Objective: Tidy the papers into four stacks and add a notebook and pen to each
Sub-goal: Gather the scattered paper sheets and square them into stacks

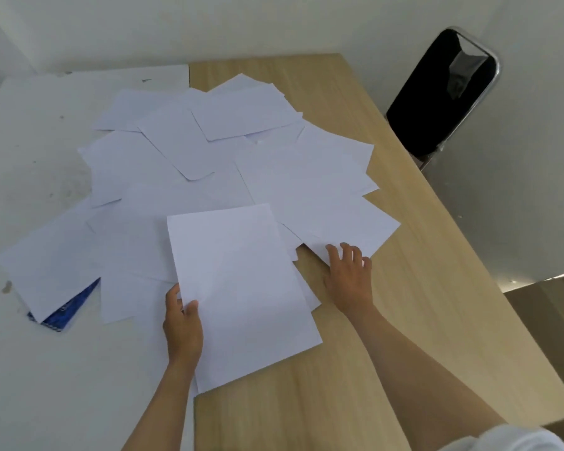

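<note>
Several white paper sheets [183, 151] lie scattered and overlapping across the table. My left hand [182, 323] pinches the left edge of a small squared-up stack of sheets [241, 288] near the front, thumb on top. My right hand [349, 278] rests on the wooden tabletop with its fingertips touching the near corner of a loose sheet [345, 222]. A blue spiral notebook [69, 307] peeks out from under the papers at the left, mostly hidden. No pen is visible.
The table has a white half [30, 157] on the left and a wooden half [404, 288] on the right. A black chair with a metal frame [443, 92] stands beyond the right edge. White walls close the far side.
</note>
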